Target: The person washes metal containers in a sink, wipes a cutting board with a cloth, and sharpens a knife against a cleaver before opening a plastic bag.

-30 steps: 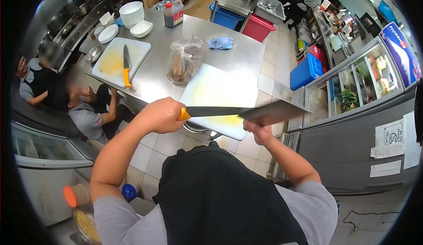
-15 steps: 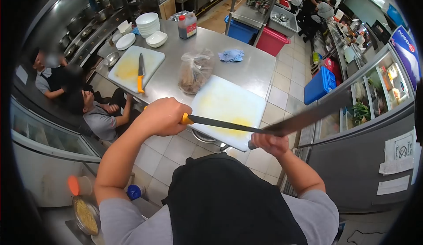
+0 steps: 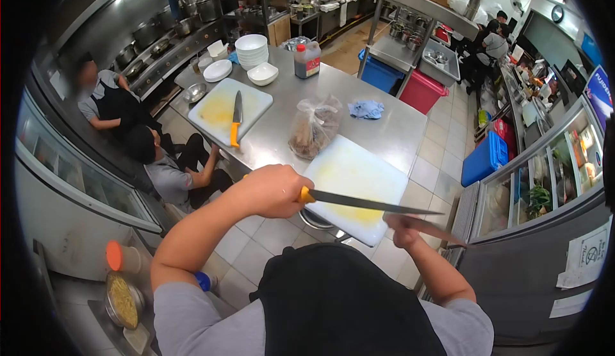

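Observation:
My left hand (image 3: 277,189) is closed round the yellow handle of a long, narrow-bladed knife (image 3: 371,203), whose tip points right. My right hand (image 3: 403,230) grips a second knife with a broad dark blade (image 3: 442,233), blurred and slanting down to the right. The two blades overlap near my right hand in this view. Under them lies a white cutting board (image 3: 346,170) with yellow stains, at the table's near corner. Behind the board sits a knotted clear plastic bag (image 3: 314,128) of brown contents.
Another cutting board (image 3: 214,103), bearing a yellow-handled knife (image 3: 237,119), lies on the steel table (image 3: 378,87). Stacked white bowls (image 3: 251,49), a red-capped jug (image 3: 307,60) and a blue cloth (image 3: 366,109) stand farther back. Two people sit at left. A glass-fronted fridge (image 3: 538,196) is at right.
The broad blade in my right hand has swung from pointing up and right to pointing down and right. The left knife's tip now shows past my right hand. The camera view has shifted.

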`<state>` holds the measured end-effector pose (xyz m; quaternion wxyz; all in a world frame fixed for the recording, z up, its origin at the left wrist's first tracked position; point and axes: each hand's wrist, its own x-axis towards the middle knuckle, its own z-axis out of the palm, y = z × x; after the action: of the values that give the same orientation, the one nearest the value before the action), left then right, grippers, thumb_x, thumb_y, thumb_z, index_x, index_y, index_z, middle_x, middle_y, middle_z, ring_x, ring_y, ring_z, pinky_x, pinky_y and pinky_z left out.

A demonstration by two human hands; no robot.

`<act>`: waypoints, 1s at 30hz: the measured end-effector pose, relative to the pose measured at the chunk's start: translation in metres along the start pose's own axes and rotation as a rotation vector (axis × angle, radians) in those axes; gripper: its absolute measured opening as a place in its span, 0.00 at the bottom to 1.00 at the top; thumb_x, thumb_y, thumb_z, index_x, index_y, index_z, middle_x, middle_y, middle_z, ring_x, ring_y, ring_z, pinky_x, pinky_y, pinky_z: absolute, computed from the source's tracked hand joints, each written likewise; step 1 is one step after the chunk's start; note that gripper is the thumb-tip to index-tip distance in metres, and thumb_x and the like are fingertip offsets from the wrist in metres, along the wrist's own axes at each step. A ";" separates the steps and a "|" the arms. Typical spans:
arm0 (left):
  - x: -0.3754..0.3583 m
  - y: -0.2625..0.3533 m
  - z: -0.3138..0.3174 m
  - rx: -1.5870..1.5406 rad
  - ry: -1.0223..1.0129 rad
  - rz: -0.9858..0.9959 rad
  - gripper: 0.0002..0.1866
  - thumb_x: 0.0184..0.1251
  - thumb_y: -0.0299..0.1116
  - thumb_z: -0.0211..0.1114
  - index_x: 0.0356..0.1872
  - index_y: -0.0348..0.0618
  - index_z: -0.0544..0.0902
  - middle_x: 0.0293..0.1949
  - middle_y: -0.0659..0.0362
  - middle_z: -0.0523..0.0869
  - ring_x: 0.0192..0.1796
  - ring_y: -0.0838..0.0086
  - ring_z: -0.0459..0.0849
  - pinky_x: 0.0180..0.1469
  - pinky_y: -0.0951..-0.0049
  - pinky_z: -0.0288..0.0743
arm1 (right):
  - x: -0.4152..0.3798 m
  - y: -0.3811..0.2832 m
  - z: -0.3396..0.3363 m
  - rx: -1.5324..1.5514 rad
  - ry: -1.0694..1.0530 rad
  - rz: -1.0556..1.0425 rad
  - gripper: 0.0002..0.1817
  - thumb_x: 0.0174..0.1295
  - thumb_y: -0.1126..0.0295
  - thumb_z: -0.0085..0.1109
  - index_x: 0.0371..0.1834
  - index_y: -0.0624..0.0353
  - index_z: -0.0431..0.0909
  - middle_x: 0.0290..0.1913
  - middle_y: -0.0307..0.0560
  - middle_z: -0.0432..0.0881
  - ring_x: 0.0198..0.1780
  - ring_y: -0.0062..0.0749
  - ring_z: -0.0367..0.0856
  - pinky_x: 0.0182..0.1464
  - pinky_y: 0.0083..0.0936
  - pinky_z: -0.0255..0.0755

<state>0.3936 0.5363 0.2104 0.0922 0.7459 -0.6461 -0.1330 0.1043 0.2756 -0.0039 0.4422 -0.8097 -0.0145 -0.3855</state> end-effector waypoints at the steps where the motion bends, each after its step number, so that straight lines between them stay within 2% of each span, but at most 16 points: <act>1: -0.001 0.004 -0.005 0.022 -0.005 0.002 0.10 0.60 0.38 0.73 0.40 0.46 0.88 0.25 0.47 0.87 0.34 0.47 0.88 0.40 0.49 0.82 | 0.005 -0.007 -0.012 -0.207 -0.348 0.192 0.13 0.70 0.69 0.55 0.28 0.64 0.77 0.26 0.54 0.76 0.28 0.47 0.75 0.32 0.40 0.71; 3: -0.003 0.003 -0.008 0.040 -0.013 0.002 0.10 0.60 0.37 0.73 0.40 0.47 0.88 0.25 0.47 0.87 0.34 0.48 0.89 0.40 0.50 0.82 | 0.005 -0.017 -0.007 -0.316 -0.544 0.501 0.11 0.68 0.68 0.56 0.29 0.64 0.76 0.27 0.57 0.74 0.28 0.48 0.74 0.32 0.39 0.69; 6: 0.000 -0.007 -0.011 0.132 -0.091 -0.002 0.11 0.60 0.37 0.73 0.41 0.48 0.88 0.25 0.48 0.87 0.33 0.49 0.89 0.39 0.51 0.83 | 0.001 -0.019 -0.015 -0.153 -0.394 0.544 0.12 0.67 0.67 0.55 0.29 0.65 0.75 0.27 0.58 0.73 0.28 0.47 0.72 0.32 0.40 0.68; 9: 0.003 -0.021 -0.009 0.112 -0.059 -0.023 0.09 0.59 0.37 0.73 0.38 0.47 0.87 0.25 0.48 0.87 0.34 0.48 0.89 0.39 0.50 0.82 | 0.033 -0.054 -0.008 0.821 -0.155 0.332 0.15 0.71 0.64 0.56 0.26 0.59 0.73 0.24 0.45 0.73 0.27 0.36 0.70 0.35 0.35 0.66; 10: 0.004 -0.023 -0.016 0.095 -0.063 -0.032 0.09 0.59 0.37 0.73 0.37 0.47 0.86 0.25 0.48 0.87 0.34 0.47 0.88 0.38 0.50 0.81 | 0.046 -0.069 -0.001 0.957 -0.159 0.271 0.17 0.73 0.61 0.57 0.25 0.55 0.72 0.24 0.37 0.72 0.28 0.32 0.69 0.35 0.33 0.65; 11: 0.006 -0.025 -0.021 0.082 -0.065 -0.040 0.09 0.59 0.37 0.73 0.35 0.46 0.86 0.25 0.47 0.86 0.34 0.47 0.88 0.38 0.50 0.81 | 0.044 -0.067 -0.004 0.953 -0.153 0.268 0.17 0.73 0.61 0.57 0.25 0.55 0.72 0.24 0.37 0.72 0.28 0.32 0.69 0.35 0.33 0.65; 14: 0.008 -0.028 -0.029 0.062 0.005 -0.030 0.08 0.58 0.35 0.73 0.33 0.44 0.84 0.25 0.47 0.86 0.34 0.46 0.87 0.37 0.48 0.80 | 0.043 -0.057 -0.024 -0.023 -0.715 0.442 0.14 0.67 0.66 0.59 0.26 0.62 0.74 0.22 0.51 0.73 0.26 0.46 0.71 0.34 0.38 0.69; 15: 0.008 -0.028 -0.031 0.045 0.023 -0.046 0.08 0.58 0.35 0.72 0.33 0.44 0.84 0.25 0.47 0.86 0.34 0.46 0.87 0.37 0.48 0.80 | 0.041 -0.060 -0.022 -0.135 -0.680 0.550 0.10 0.63 0.70 0.58 0.27 0.63 0.75 0.23 0.56 0.72 0.25 0.52 0.71 0.32 0.39 0.70; 17: 0.011 -0.035 -0.028 0.039 0.059 -0.078 0.07 0.58 0.34 0.72 0.34 0.44 0.85 0.25 0.46 0.86 0.34 0.45 0.87 0.38 0.47 0.80 | 0.037 -0.046 -0.024 -0.110 -0.572 0.266 0.09 0.63 0.72 0.56 0.25 0.62 0.75 0.22 0.54 0.73 0.24 0.49 0.73 0.31 0.36 0.70; 19: 0.012 -0.037 -0.023 0.026 0.091 -0.114 0.07 0.58 0.34 0.71 0.35 0.45 0.85 0.25 0.46 0.86 0.34 0.45 0.87 0.38 0.47 0.81 | 0.030 -0.033 -0.025 -0.028 -0.226 0.188 0.09 0.63 0.75 0.55 0.24 0.62 0.75 0.21 0.49 0.75 0.23 0.42 0.73 0.30 0.34 0.69; 21: 0.015 -0.032 -0.017 0.017 0.024 0.002 0.08 0.58 0.34 0.71 0.37 0.45 0.86 0.25 0.45 0.86 0.33 0.45 0.87 0.39 0.48 0.81 | 0.054 -0.043 -0.008 0.396 0.078 0.073 0.08 0.64 0.80 0.55 0.26 0.64 0.75 0.24 0.45 0.77 0.25 0.36 0.74 0.29 0.33 0.67; 22: 0.017 -0.033 -0.010 -0.022 0.035 0.058 0.09 0.58 0.35 0.71 0.39 0.45 0.87 0.25 0.45 0.86 0.33 0.45 0.87 0.39 0.48 0.82 | 0.044 -0.023 -0.004 0.160 0.090 -0.102 0.09 0.66 0.79 0.56 0.26 0.64 0.76 0.24 0.45 0.77 0.25 0.37 0.73 0.30 0.33 0.68; 25: 0.019 -0.020 -0.018 0.040 -0.047 0.054 0.10 0.58 0.35 0.71 0.39 0.44 0.87 0.25 0.46 0.87 0.33 0.46 0.88 0.39 0.49 0.82 | -0.006 0.034 0.002 0.022 -0.184 0.176 0.05 0.68 0.79 0.56 0.37 0.63 0.82 0.31 0.49 0.82 0.30 0.38 0.78 0.34 0.36 0.71; 27: 0.023 -0.020 -0.019 0.064 -0.076 0.051 0.10 0.58 0.36 0.71 0.39 0.45 0.87 0.25 0.46 0.87 0.33 0.47 0.88 0.39 0.49 0.82 | 0.032 -0.022 0.008 -0.065 -0.323 0.334 0.07 0.67 0.76 0.62 0.29 0.64 0.80 0.25 0.48 0.76 0.29 0.36 0.79 0.33 0.37 0.70; 29: 0.027 -0.019 -0.019 0.128 -0.160 0.017 0.12 0.62 0.35 0.68 0.44 0.45 0.89 0.30 0.45 0.89 0.37 0.47 0.90 0.43 0.50 0.84 | 0.047 -0.032 0.013 -0.126 -0.290 0.163 0.10 0.68 0.76 0.61 0.27 0.65 0.78 0.24 0.49 0.76 0.28 0.36 0.76 0.33 0.37 0.70; 30: 0.028 -0.020 -0.016 0.095 -0.154 0.012 0.12 0.62 0.36 0.68 0.44 0.45 0.89 0.30 0.45 0.89 0.37 0.47 0.90 0.43 0.49 0.83 | 0.045 -0.029 0.016 0.045 -0.101 0.108 0.10 0.68 0.76 0.60 0.27 0.66 0.78 0.24 0.50 0.77 0.28 0.37 0.77 0.33 0.37 0.71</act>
<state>0.4214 0.5111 0.2171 0.0076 0.7330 -0.6615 -0.1586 0.1351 0.2903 0.0406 0.4794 -0.8175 -0.0019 -0.3192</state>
